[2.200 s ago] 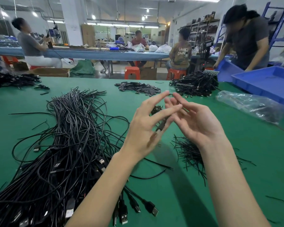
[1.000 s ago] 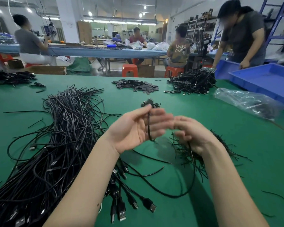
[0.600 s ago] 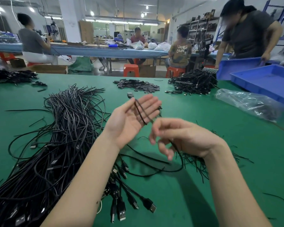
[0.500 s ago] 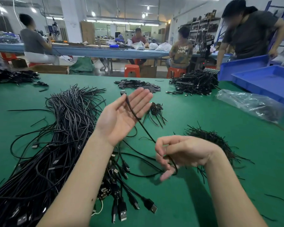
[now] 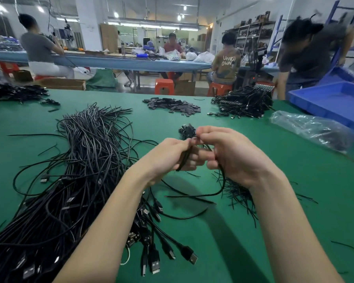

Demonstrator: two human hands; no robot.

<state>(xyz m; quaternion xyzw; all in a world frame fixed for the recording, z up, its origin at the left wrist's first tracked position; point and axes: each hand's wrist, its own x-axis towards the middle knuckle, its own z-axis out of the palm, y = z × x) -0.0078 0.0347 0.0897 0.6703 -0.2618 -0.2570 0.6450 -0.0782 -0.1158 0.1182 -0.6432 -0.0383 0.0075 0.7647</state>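
Hands together, left hand [image 5: 168, 154] and right hand [image 5: 233, 158] both gripping black cable [image 5: 184, 160], distant shirt [image 5: 227, 66] lettered "UNKN OWN".

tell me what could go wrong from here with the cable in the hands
1. The cable is folded in the left hand with no tie round it that I can see; if the grip slackens, the folds may spring apart.
2. Its tail trails from the right hand close to the pile; winding it in could snag other strands.
3. The right wrist hangs above the ties and could scatter them.
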